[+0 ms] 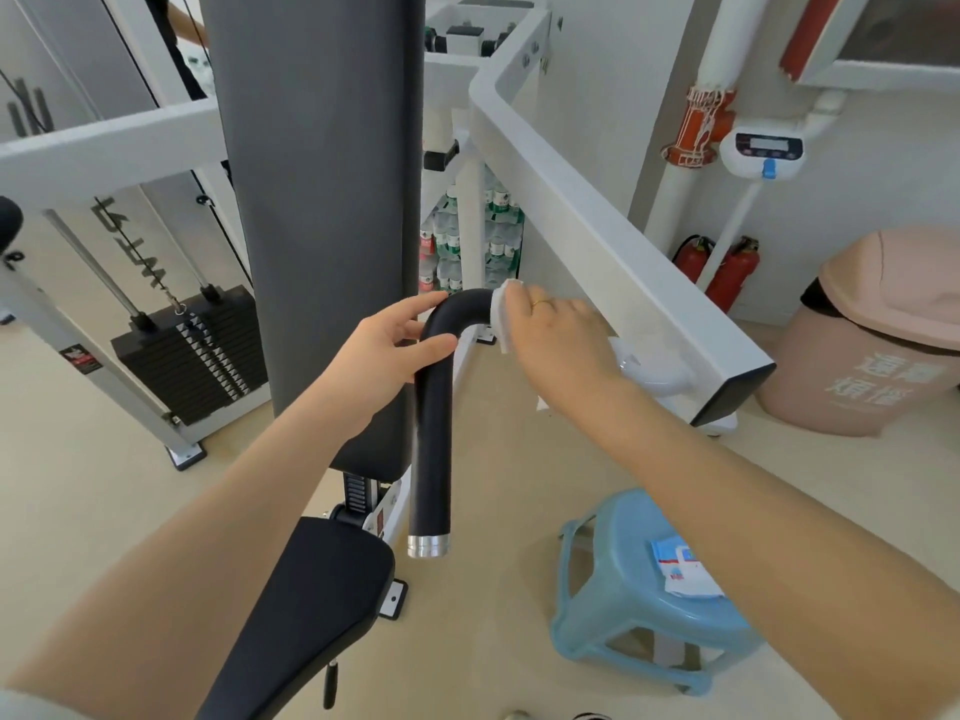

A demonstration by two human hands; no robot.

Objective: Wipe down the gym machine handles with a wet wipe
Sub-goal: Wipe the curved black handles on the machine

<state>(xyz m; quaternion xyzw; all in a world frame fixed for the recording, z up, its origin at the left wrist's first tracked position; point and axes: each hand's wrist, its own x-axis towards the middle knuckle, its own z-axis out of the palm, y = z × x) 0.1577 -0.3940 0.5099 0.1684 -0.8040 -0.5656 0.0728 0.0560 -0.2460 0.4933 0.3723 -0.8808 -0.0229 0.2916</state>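
Observation:
A black curved machine handle (432, 433) with a silver end cap hangs down in the middle of the view. My left hand (387, 350) grips it just below the bend, fingers wrapped around the tube. My right hand (558, 337) presses a white wet wipe (500, 317) against the top of the bend, where the handle meets the white machine arm (613, 236). The wipe is folded over the tube and partly hidden under my fingers.
A grey back pad (322, 200) and a black seat (301, 615) stand to the left of the handle. A weight stack (192, 350) is farther left. A blue stool (639, 589) carrying a wipe packet (680, 566) sits at lower right, with a pink bin (872, 335) behind it.

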